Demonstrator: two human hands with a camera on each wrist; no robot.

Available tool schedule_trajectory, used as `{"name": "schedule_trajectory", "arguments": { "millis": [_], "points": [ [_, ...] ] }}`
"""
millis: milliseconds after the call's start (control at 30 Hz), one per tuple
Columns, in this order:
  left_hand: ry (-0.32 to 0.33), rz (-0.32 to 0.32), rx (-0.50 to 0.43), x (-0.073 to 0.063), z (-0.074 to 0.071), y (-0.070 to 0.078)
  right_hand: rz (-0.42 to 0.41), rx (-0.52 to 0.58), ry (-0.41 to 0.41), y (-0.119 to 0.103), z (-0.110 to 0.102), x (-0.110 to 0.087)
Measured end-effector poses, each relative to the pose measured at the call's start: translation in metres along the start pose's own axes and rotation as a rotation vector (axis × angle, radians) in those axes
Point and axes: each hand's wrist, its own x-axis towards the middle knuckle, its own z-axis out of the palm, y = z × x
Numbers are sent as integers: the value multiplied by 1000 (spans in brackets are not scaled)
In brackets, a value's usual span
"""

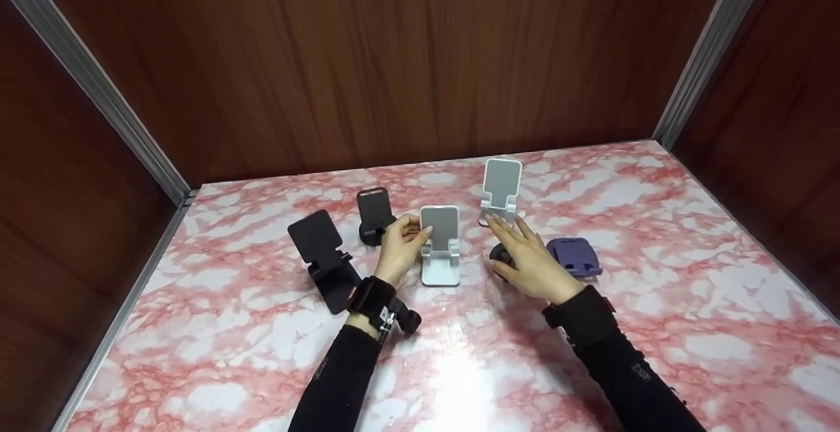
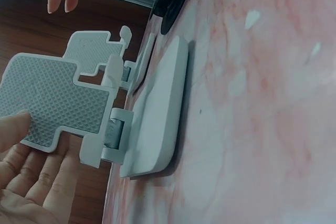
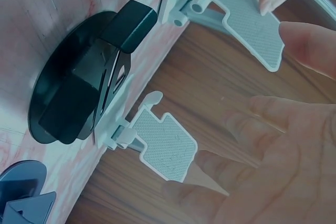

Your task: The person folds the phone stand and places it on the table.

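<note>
My left hand [image 1: 401,248] pinches the upright panel of a white phone stand [image 1: 441,238], thumb on the grey textured face and fingers behind it. The stand's white base [image 2: 157,114] rests on the table. To the right, my right hand [image 1: 528,258] is spread, palm down, over a black round-based phone stand [image 3: 79,87], which it partly hides in the head view. Farther back stands a second white phone stand [image 1: 502,186] with its panel raised; the right fingertips overlap its base in the head view.
A purple phone stand [image 1: 573,256], folded low, lies right of the right hand. Two black phone stands stand at left, a large one [image 1: 321,248] and a smaller one [image 1: 375,212]. Brown wood-grain walls [image 1: 420,58] enclose the marbled pink-and-white table [image 1: 262,346] at the back and sides.
</note>
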Motion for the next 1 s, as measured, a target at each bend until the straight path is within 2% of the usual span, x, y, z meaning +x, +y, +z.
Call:
{"name": "schedule_trajectory", "arguments": {
  "millis": [67, 300, 467, 600, 767, 867, 1000],
  "points": [
    [6, 17, -5, 0, 0, 2, 3, 3, -3, 0, 1, 0],
    [4, 53, 20, -13, -4, 32, 9, 16, -17, 0, 2, -1],
    [4, 67, 16, -20, -7, 39, 21, 27, -28, -1, 1, -1],
    [-5, 66, -11, -25, -10, 47, 27, 28, -47, -2, 0, -1],
    [-40, 55, -88, -30, -12, 58, 35, 54, -81, -4, 0, -1],
    [-49, 86, -124, -32, -13, 65, 30, 84, -96, -6, 1, -1],
    [-23, 138, -131, -34, -16, 76, 0, 149, -101, -9, 3, 0]
  ]
}}
